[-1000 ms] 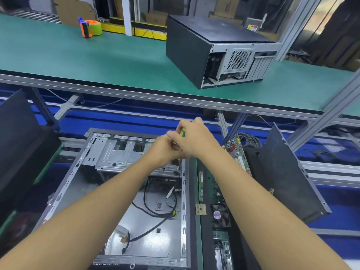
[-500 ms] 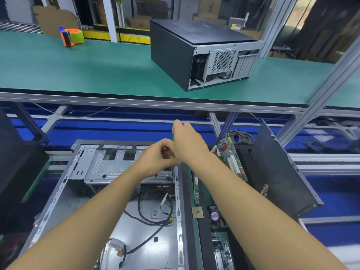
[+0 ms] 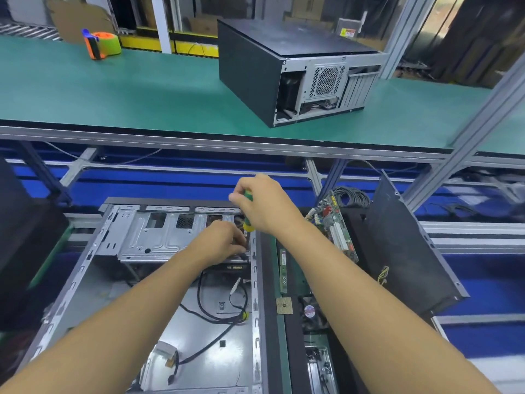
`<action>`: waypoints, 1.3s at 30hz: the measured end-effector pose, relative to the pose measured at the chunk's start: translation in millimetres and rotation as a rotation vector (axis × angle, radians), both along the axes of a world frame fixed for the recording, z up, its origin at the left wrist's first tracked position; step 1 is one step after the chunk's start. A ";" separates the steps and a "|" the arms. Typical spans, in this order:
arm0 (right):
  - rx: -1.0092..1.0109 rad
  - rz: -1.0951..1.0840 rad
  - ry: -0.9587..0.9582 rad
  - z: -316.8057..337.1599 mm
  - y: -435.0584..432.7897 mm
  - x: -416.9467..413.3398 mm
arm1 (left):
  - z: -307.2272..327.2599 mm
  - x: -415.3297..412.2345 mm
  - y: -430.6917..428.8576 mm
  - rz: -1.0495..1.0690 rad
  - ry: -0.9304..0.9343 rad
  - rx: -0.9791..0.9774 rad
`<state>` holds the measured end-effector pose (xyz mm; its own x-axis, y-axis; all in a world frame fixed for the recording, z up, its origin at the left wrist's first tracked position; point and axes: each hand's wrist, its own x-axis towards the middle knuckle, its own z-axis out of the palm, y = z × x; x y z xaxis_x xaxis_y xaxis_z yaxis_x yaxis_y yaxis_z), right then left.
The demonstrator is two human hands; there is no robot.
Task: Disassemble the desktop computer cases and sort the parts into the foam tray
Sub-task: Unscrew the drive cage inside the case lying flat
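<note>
Far-left corner of the upper green surface: tape dispenser (image 3: pixel 100 45), rounded, orange and green plastic.

Near left of the lower surface: open case (image 3: pixel 85 268), lying flat, of dull grey stamped steel with slotted rails and loose black cables across its floor. Along its far edge: drive cage (image 3: pixel 159 237), ribbed and perforated.

Left hand (image 3: pixel 224 243) at the cage's right end, fingers curled downward by the driver tip; whether pinching anything, not discernible.

Screwdriver (image 3: pixel 248 211), glossy green-and-yellow handle, upright, clenched in the right hand (image 3: pixel 270 206). Now lifted clear of the left hand, against a bunched, overlapping pose over this corner a second ago. Probable meaning: driver set on a cage screw, unfastening under way, cage not yet free.

Upper surface, right of centre: closed case (image 3: pixel 284 66), matte black shell, mesh vent at the rear.

Touching the open case's right edge: foam tray (image 3: pixel 292 351), dark and soft-looking, holding a thin green memory stick (image 3: pixel 283 270), a square gold chip (image 3: pixel 284 305) and a small fan (image 3: pixel 311 311).

Further right: circuit board (image 3: pixel 335 228) on edge, then a black side panel (image 3: pixel 406 251), leaning.
</note>
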<state>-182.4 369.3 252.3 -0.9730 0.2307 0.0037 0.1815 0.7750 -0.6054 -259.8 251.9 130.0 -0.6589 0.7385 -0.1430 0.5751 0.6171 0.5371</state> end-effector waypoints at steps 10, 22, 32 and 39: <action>-0.068 0.037 -0.001 -8.0 -0.2 3.1 | 4.0 8.9 13.2 0.031 0.143 -0.115; -0.208 -0.019 0.334 10.3 14.7 12.6 | 2.0 6.8 2.2 -0.060 0.017 0.084; -0.204 -0.202 0.222 -6.1 75.9 66.8 | 26.1 44.2 40.3 -0.346 -0.259 0.198; -0.132 -0.358 0.156 -43.2 106.2 136.9 | -8.3 132.6 115.9 -0.692 -0.179 -0.258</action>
